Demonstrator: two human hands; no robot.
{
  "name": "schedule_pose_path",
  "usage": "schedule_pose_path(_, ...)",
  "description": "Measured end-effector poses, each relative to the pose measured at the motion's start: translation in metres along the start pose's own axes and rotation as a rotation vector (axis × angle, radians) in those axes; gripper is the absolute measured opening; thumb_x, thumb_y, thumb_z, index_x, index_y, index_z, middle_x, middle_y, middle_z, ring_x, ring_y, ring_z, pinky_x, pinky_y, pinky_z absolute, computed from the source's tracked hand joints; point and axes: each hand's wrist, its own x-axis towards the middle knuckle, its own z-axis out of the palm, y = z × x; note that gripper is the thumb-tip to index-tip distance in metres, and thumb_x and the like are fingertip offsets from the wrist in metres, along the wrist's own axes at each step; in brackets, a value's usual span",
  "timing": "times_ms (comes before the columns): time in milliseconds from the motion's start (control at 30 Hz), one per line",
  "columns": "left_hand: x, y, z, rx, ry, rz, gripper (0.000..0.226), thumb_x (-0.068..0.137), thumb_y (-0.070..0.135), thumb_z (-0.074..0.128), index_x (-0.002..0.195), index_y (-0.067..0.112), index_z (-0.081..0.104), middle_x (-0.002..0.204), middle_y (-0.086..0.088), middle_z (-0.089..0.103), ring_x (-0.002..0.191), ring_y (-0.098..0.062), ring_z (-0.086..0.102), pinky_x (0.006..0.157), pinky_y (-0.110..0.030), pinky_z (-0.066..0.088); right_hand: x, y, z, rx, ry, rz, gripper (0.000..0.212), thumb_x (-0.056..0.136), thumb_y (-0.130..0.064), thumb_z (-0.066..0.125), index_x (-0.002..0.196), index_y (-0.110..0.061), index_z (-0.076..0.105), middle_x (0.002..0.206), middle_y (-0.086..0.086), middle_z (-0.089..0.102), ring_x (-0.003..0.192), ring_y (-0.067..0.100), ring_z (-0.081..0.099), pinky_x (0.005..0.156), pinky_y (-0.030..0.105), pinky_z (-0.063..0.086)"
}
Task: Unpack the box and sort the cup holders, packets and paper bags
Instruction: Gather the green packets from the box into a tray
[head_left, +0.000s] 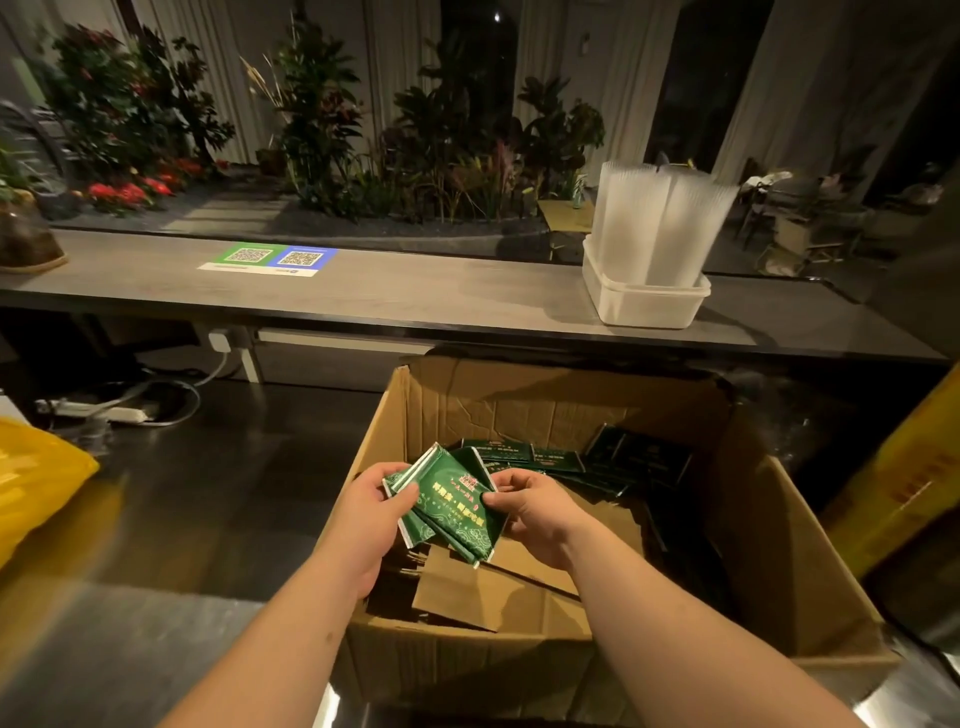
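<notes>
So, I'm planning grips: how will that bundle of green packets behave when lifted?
The green packets look glossy, so they probably slip; they fan apart between the left hand and right hand. Thin and flat, they are likely light and somewhat floppy.

Both bare forearms reach forward from the bottom edge and angle in toward each other. The left hand (371, 519) grips a fan of green packets (451, 501) from the left, thumb on top. The right hand (530, 512) pinches their right edge, thumb on the front, fingers curled behind.
</notes>
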Motion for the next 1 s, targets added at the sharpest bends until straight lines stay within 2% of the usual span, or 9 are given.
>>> schedule_pose_path(133, -0.0012, 0.0016, -0.0001, -0.053, -0.010, 0.027, 0.020, 0.102, 0.018, 0.061, 0.121, 0.023, 0.066, 0.109, -0.007, 0.076, 0.097, -0.021, 0.076, 0.077, -0.038, 0.061, 0.0016, 0.0002, 0.0025, 0.027, 0.090, -0.009, 0.020, 0.094, 0.008, 0.063, 0.112, -0.001, 0.064, 0.105, 0.018, 0.074, 0.093, 0.028, 0.073, 0.075, 0.036, 0.060)
schedule_pose_path(200, -0.0007, 0.0019, 0.0002, -0.085, -0.023, 0.003, 0.021, 0.104, 0.019, 0.057, 0.123, 0.021, 0.066, 0.108, -0.007, 0.077, 0.098, -0.022, 0.076, 0.080, -0.039, 0.060, 0.0021, -0.0008, 0.0013, 0.073, 0.122, -0.053, 0.029, 0.090, 0.014, 0.063, 0.114, -0.002, 0.064, 0.102, 0.016, 0.072, 0.093, 0.028, 0.073, 0.076, 0.038, 0.060)
schedule_pose_path(300, 0.0000, 0.0011, -0.0010, -0.072, -0.023, -0.020, 0.022, 0.105, 0.016, 0.056, 0.123, 0.021, 0.067, 0.108, -0.006, 0.077, 0.098, -0.022, 0.075, 0.079, -0.038, 0.059, 0.0033, -0.0007, -0.0020, 0.097, 0.201, -0.095, 0.039, 0.085, 0.017, 0.068, 0.115, -0.007, 0.064, 0.110, 0.015, 0.068, 0.102, 0.029, 0.070, 0.077, 0.038, 0.059)
schedule_pose_path(433, 0.0009, 0.0001, -0.0027, -0.067, -0.033, -0.046, 0.026, 0.102, 0.009, 0.060, 0.124, 0.022, 0.067, 0.110, -0.006, 0.077, 0.099, -0.022, 0.076, 0.080, -0.040, 0.061, 0.0053, -0.0016, -0.0061, 0.149, 0.321, -0.145, 0.035, 0.085, 0.013, 0.071, 0.111, -0.009, 0.064, 0.107, 0.013, 0.066, 0.100, 0.029, 0.068, 0.076, 0.038, 0.058)
schedule_pose_path(600, -0.0020, 0.0020, -0.0011, -0.100, -0.119, -0.104, 0.021, 0.106, 0.020, 0.053, 0.123, 0.018, 0.067, 0.106, -0.006, 0.079, 0.102, -0.025, 0.074, 0.084, -0.041, 0.058, 0.0009, -0.0050, -0.0039, 0.147, 0.215, -0.200, 0.031, 0.088, 0.016, 0.064, 0.110, -0.006, 0.064, 0.094, 0.010, 0.068, 0.094, 0.026, 0.070, 0.075, 0.037, 0.058)
schedule_pose_path(700, -0.0016, 0.0012, -0.0023, -0.085, -0.135, -0.112, 0.022, 0.107, 0.019, 0.053, 0.123, 0.016, 0.067, 0.107, -0.007, 0.079, 0.102, -0.025, 0.074, 0.083, -0.041, 0.058, -0.0013, -0.0064, -0.0005, 0.151, 0.167, -0.200, 0.031, 0.088, 0.019, 0.062, 0.108, -0.004, 0.065, 0.092, 0.010, 0.069, 0.094, 0.026, 0.070, 0.076, 0.037, 0.058)
schedule_pose_path(900, -0.0021, 0.0006, -0.0031, 0.027, -0.136, -0.115, 0.025, 0.104, 0.007, 0.056, 0.120, 0.022, 0.068, 0.111, -0.008, 0.077, 0.102, -0.024, 0.075, 0.085, -0.042, 0.060, 0.0000, -0.0061, -0.0048, 0.230, 0.269, -0.198, 0.027, 0.090, 0.017, 0.061, 0.106, -0.004, 0.063, 0.098, 0.013, 0.070, 0.096, 0.028, 0.071, 0.079, 0.039, 0.060)
schedule_pose_path(1000, -0.0003, -0.0001, -0.0027, -0.011, -0.148, -0.128, 0.024, 0.106, 0.012, 0.052, 0.123, 0.020, 0.067, 0.114, -0.011, 0.076, 0.106, -0.030, 0.073, 0.090, -0.048, 0.058, -0.0018, -0.0062, -0.0038, 0.219, 0.240, -0.197, 0.026, 0.091, 0.017, 0.061, 0.106, -0.004, 0.063, 0.096, 0.013, 0.069, 0.097, 0.029, 0.070, 0.082, 0.041, 0.060)
